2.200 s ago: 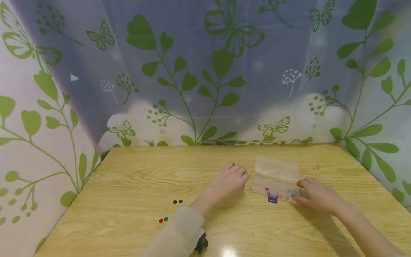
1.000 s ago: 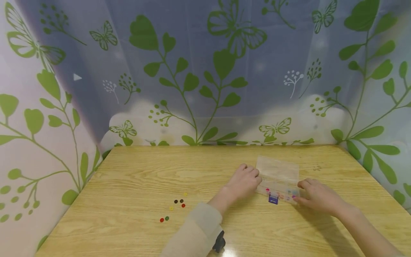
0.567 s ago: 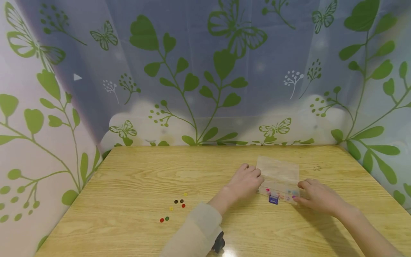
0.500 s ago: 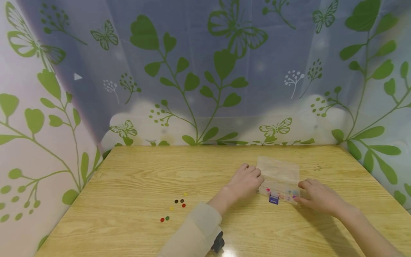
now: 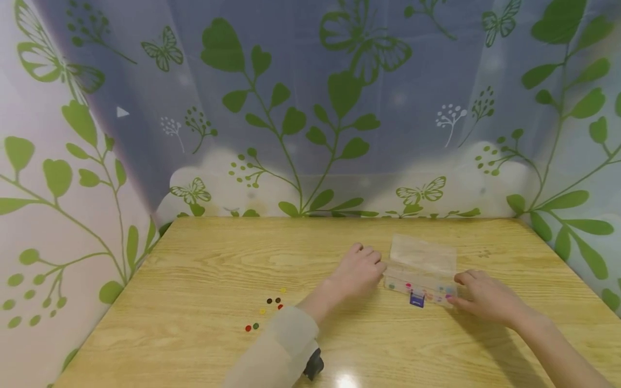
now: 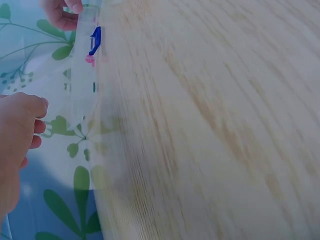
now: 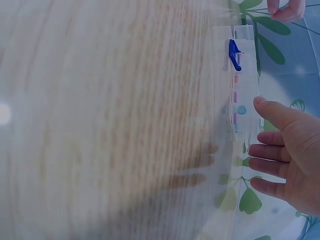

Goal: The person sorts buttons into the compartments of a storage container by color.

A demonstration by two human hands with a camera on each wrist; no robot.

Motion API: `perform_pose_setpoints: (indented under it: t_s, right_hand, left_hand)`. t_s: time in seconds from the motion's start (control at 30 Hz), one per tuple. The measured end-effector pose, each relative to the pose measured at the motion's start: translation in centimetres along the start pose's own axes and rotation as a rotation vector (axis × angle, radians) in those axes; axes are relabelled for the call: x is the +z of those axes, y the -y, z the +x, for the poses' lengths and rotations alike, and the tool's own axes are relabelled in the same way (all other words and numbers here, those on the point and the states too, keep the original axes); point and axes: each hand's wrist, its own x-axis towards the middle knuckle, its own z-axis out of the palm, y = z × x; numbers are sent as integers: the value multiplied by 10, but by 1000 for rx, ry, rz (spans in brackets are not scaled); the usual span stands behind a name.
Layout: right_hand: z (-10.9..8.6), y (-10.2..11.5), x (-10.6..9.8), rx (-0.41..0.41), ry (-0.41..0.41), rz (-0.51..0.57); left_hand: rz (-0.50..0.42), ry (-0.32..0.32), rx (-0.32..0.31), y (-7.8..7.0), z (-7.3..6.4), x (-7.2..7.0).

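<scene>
A clear plastic compartment box (image 5: 422,293) sits on the table's right half, with its lid (image 5: 423,254) opened back and a blue latch (image 5: 416,299) at the front. Several coloured buttons show inside, among them a green one (image 5: 391,286) at the left end. My left hand (image 5: 359,268), fingers loosely bent, hovers just left of the box; nothing shows between its thumb and fingertips (image 6: 42,106). My right hand (image 5: 487,296) rests against the box's right end, thumb at the front corner. From the right wrist, its fingers (image 7: 270,162) look straight and spread.
Several loose buttons lie left of my left forearm: yellow (image 5: 262,311), black (image 5: 269,300), red (image 5: 248,328) and green (image 5: 256,326). A patterned cloth (image 5: 310,108) with leaves and butterflies hangs behind the wooden table (image 5: 204,269).
My left hand moved right to the box's left end, then drew back left. A green button now shows in that end. The right hand has stayed at the box.
</scene>
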Motion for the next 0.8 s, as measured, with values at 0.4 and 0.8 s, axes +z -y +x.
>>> perform_pose_setpoints:
  t_s: [0.4,0.8]
  right_hand:
    - [0,0,-1,10,19,16]
    - [1,1,-2,5,18,11]
  left_hand:
    - [-79,-105,-55,21,-31,0]
    - [-110,-215,-111,43,-55,-1]
